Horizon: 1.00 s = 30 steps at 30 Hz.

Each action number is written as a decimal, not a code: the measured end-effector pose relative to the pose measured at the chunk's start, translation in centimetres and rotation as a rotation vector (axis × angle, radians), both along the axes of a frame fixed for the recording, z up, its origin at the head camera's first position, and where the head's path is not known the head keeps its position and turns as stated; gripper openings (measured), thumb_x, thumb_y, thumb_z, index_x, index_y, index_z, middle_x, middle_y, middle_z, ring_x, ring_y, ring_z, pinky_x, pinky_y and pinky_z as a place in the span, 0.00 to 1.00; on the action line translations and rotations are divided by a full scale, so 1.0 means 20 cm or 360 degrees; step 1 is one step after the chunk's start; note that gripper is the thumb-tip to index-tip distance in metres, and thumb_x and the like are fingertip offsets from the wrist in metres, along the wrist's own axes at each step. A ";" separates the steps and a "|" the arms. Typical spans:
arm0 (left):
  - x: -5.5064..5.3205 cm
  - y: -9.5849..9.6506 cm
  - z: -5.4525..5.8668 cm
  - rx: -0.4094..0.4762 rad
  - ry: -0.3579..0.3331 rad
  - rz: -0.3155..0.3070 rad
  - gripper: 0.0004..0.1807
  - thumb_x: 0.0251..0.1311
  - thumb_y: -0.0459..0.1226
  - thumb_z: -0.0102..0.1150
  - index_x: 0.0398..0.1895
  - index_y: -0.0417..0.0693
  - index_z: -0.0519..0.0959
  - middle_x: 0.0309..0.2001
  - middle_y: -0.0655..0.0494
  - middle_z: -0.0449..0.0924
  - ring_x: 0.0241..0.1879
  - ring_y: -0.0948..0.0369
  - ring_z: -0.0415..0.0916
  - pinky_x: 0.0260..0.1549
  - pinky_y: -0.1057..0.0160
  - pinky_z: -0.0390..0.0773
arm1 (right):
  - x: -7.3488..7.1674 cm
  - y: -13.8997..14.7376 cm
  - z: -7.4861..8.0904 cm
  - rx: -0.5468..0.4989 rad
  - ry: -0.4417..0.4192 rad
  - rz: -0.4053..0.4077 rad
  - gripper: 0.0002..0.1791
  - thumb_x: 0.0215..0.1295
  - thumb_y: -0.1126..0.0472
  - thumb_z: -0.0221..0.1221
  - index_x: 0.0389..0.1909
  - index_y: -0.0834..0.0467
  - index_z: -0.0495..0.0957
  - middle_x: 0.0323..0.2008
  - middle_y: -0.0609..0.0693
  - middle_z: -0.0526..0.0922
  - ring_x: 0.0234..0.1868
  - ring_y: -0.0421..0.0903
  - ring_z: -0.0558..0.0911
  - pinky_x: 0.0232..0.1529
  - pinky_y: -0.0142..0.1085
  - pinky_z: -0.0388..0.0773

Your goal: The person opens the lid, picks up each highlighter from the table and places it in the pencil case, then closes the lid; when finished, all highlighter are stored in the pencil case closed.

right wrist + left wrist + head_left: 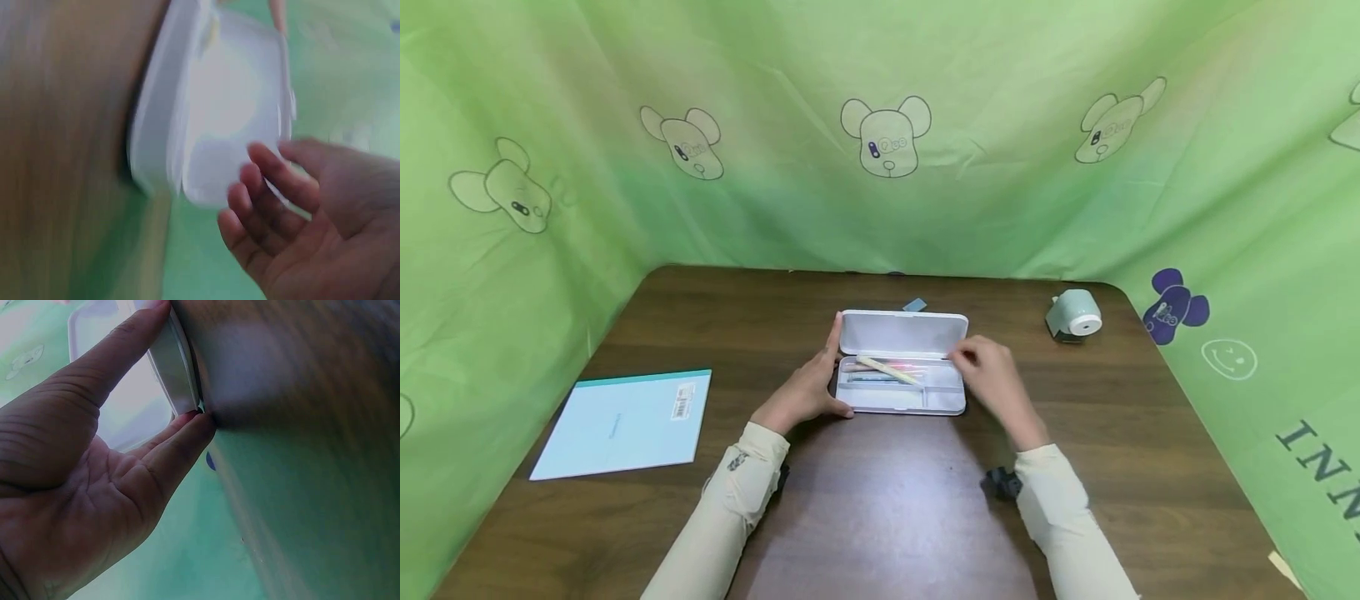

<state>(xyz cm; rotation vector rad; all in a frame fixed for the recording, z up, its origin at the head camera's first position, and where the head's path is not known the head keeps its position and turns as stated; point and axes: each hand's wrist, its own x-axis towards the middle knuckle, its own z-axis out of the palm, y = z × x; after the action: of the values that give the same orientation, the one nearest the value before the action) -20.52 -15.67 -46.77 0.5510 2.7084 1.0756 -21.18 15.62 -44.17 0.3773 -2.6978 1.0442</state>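
Note:
A white pencil case (943, 402) lies open on the brown table, its lid (904, 333) raised at the back. Inside are a pale yellow pen (886, 370), lying aslant, and several slim pens or pencils in pink and blue. My left hand (808, 389) holds the case's left end, thumb at the front corner and fingers reaching to the back; the left wrist view shows thumb and fingertips against its side. Beside the lid's right edge is my right hand (992, 379). In the right wrist view its fingers (253, 209) are loosely bent, with nothing between them.
On the left lies a light blue notebook (625, 429) with a barcode label. A small blue-grey block (914, 306) sits behind the lid. At the back right stands a pale green pencil sharpener (1072, 315). Green printed cloth (775, 208) hangs around the table.

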 end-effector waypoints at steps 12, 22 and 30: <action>-0.04 -0.05 -0.17 0.0014 0.0012 0.0033 0.93 0.44 0.40 0.93 0.85 0.67 0.13 0.70 0.35 0.76 0.68 0.43 0.76 0.67 0.42 0.75 | -0.06 0.00 -0.04 -0.0693 -0.0658 -0.0055 0.41 0.90 0.39 0.36 0.82 0.69 0.61 0.75 0.71 0.70 0.68 0.68 0.76 0.69 0.62 0.73; 0.03 -0.04 -0.01 -0.0017 -0.0056 0.0082 0.62 0.49 0.35 0.89 0.78 0.47 0.49 0.69 0.33 0.74 0.66 0.41 0.76 0.65 0.39 0.76 | -0.02 0.11 -0.07 -0.0711 -0.0736 0.0435 0.29 0.91 0.50 0.44 0.75 0.69 0.71 0.73 0.70 0.73 0.77 0.68 0.69 0.78 0.62 0.62; -0.02 -0.13 -0.08 -0.0033 -0.0071 -0.0058 0.56 0.59 0.66 0.75 0.85 0.57 0.63 0.76 0.43 0.68 0.73 0.46 0.69 0.68 0.37 0.72 | 0.04 0.23 -0.15 -0.0457 -0.0668 0.0721 0.25 0.80 0.64 0.63 0.74 0.63 0.75 0.79 0.67 0.67 0.80 0.67 0.66 0.75 0.56 0.66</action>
<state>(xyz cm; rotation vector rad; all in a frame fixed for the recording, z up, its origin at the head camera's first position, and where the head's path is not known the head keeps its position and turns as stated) -20.87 -18.37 -48.43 0.5636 2.6577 1.0375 -20.45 20.19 -47.24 0.8197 -2.8114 1.7896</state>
